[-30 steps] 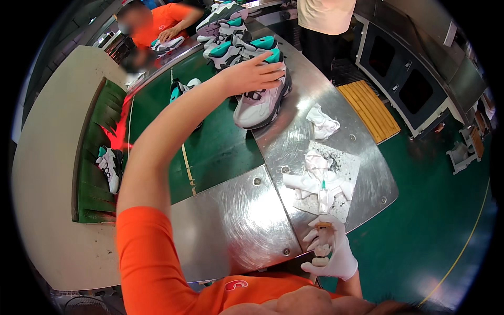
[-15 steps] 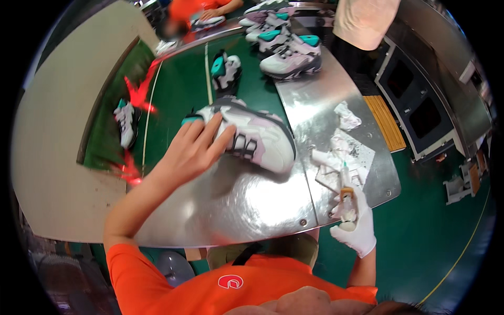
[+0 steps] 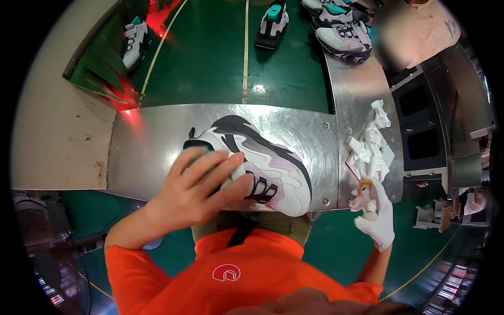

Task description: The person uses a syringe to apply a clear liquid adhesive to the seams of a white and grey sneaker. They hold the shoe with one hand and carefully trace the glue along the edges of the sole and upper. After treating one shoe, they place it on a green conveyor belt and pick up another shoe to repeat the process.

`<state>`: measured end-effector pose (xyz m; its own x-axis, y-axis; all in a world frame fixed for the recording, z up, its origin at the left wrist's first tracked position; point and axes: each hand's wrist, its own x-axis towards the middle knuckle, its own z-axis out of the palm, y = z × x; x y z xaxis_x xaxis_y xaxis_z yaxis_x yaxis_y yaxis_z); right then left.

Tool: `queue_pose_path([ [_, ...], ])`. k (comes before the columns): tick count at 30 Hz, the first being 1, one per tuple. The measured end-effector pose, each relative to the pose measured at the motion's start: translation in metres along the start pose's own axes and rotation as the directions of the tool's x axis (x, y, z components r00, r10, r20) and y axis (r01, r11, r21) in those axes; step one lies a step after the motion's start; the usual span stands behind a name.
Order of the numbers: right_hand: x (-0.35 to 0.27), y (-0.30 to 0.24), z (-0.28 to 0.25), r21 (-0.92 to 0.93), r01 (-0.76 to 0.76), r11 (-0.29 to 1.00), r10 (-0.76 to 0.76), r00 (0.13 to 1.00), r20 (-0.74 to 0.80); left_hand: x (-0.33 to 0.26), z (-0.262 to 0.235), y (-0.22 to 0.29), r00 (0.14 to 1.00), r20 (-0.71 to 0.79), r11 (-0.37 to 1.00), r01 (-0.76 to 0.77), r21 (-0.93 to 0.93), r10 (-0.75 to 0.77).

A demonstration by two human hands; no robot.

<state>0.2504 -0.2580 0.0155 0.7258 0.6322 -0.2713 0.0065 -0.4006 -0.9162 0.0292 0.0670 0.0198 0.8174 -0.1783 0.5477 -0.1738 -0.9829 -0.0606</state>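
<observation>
A white, lilac and black sneaker (image 3: 286, 176) lies on its side on the metal table, its toe pointing right toward the near edge. My bare left hand (image 3: 202, 186) is closed over its ankle opening and tongue, fingers bent across the laces side. Beyond the table's near right edge, my white-gloved right hand (image 3: 379, 223) is curled around a small tan object (image 3: 363, 185) and pale lumpy bits. The glove hides much of what it holds, and its kind cannot be made out. Crumpled white cloths (image 3: 371, 142) lie just beyond this hand.
A green conveyor belt (image 3: 210, 63) runs beyond the metal table (image 3: 152, 131). One sneaker (image 3: 271, 26) stands on it, another (image 3: 137, 44) lies by the green flaps at left. Several sneakers (image 3: 344, 37) sit at the far right, near a person (image 3: 420, 31) in a pale top.
The sneaker and my left hand have come nearer to my body. The view has shifted downward. In my right hand, the green-tipped end seen earlier no longer shows.
</observation>
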Motion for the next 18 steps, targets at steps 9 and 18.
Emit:
queue_pose_path([
  [9, 0.025, 0.002, 0.027, 0.624, -0.060, 0.779, -0.234, 0.895, 0.379, 0.010, 0.002, -0.011, 0.990, 0.130, 0.975, 0.082, -0.208, -0.056],
  [18, 0.048, 0.003, 0.045, 0.655, -0.147, 0.741, -0.252, 0.844, 0.474, 0.020, 0.000, -0.010, 0.982, 0.175, 0.976, 0.109, -0.188, -0.076],
])
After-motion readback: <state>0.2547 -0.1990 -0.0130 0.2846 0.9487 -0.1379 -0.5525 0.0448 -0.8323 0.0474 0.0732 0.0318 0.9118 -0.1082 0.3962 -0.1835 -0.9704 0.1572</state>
